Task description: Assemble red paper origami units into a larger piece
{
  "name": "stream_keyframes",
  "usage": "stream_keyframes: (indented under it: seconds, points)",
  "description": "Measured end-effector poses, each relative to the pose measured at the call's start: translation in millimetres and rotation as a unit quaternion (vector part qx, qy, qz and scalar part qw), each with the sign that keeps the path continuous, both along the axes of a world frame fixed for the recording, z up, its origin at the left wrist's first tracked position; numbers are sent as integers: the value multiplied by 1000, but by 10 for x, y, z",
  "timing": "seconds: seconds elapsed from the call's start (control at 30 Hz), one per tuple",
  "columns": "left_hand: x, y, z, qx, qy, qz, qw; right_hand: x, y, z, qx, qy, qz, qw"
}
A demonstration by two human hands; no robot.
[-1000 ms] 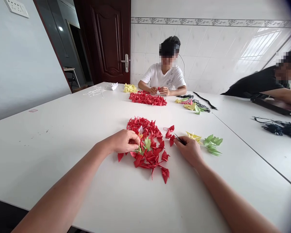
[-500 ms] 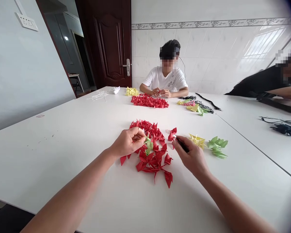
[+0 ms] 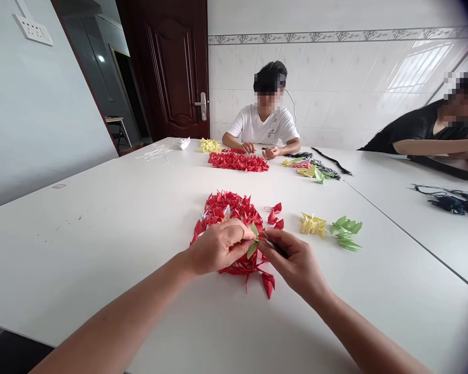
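Pinched in the fingers of my left hand [image 3: 220, 246] is a light green folded paper crane [image 3: 251, 250]. My right hand [image 3: 302, 265] is closed around a slim black-handled tool [image 3: 277, 250] with a pale, shiny front end; its exact kind is unclear. Both hands' fingertips meet at the crane, partly covering it. Beneath and behind them spreads a pile of red paper cranes [image 3: 234, 202], with a few red ones [image 3: 275, 218] just to its right. Farther right lie yellow paper cranes [image 3: 312, 224] and green paper cranes [image 3: 347, 234].
Across the white table [image 3: 120, 249], a person in a white shirt [image 3: 267, 124] sits behind more red cranes [image 3: 237, 162]. Yellow cranes [image 3: 209, 145], white strings [image 3: 156, 151] and dark cords [image 3: 331, 161] lie there. Another person in black [image 3: 405, 124] leans in at right, near dark tassels [image 3: 456, 201].
My right hand has moved left and down from the loose red cranes to the green crane. My left hand has carried the green crane rightward and slightly down, so the hands now meet.
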State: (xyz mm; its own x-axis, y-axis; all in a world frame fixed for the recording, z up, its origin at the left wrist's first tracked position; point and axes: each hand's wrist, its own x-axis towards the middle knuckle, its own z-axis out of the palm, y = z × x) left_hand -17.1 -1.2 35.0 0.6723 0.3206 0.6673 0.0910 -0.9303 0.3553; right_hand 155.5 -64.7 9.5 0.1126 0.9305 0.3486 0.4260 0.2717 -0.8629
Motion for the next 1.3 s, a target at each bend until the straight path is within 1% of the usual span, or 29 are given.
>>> stream_keyframes:
  seconds: [0.17, 0.3, 0.37, 0.47, 0.53, 0.6, 0.67, 0.73, 0.83, 0.9, 0.97, 1.07, 1.17, 1.3]
  points:
    - [27, -27, -29, -11, -27, -13, 999, -19, -22, 32, -28, 72, 38, 996]
    - [51, -40, -51, -27, -68, -5, 997, -36, -50, 87, -37, 130, 58, 989]
    - [65, -62, -45, -63, -90, 3, 994, -37, -60, 105, -47, 165, 74, 982]
    - [92, -108, -24, -151, -117, 20, 981, -37, -68, 110, -57, 216, 88, 971]
    - [110, -138, -17, -206, -126, 20, 970, -42, -70, 109, -62, 240, 91, 964]
    - [123, -160, -19, -249, -126, 15, 960, -51, -72, 112, -70, 245, 94, 963]
    - [124, -164, -29, -267, -123, 27, 955, -57, -75, 121, -72, 227, 85, 968]
    - [113, -147, -37, -255, -126, 54, 957, -56, -80, 133, -63, 198, 65, 976]
    - [81, -90, -41, -203, -134, 100, 965, -41, -91, 147, -53, 156, 51, 985]
    - [61, -49, -40, -162, -134, 130, 969, -33, -100, 148, -58, 129, 66, 988]
    - [53, -24, -39, -125, -132, 147, 972, -37, -107, 145, -69, 98, 89, 989]
    - [63, -28, -39, -59, -124, 139, 981, -57, -110, 139, -91, 66, 104, 988]
    - [83, -59, -42, 7, -121, 108, 987, -62, -102, 139, -97, 58, 90, 990]
    - [91, -73, -48, 42, -125, 90, 987, -44, -93, 142, -95, 56, 94, 990]
